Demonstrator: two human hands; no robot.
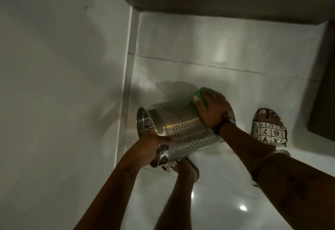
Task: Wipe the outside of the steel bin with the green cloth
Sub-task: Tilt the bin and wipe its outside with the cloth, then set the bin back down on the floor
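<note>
Steel bin, perforated, tipped on its side and held up off the glossy white tile floor, open mouth facing left toward the white wall. Left hand clamped on the rim band near the mouth. Right hand flat on the far end, pressing the green cloth onto the curved outside. Patterned slides below, one mostly hidden behind the bin.
</note>
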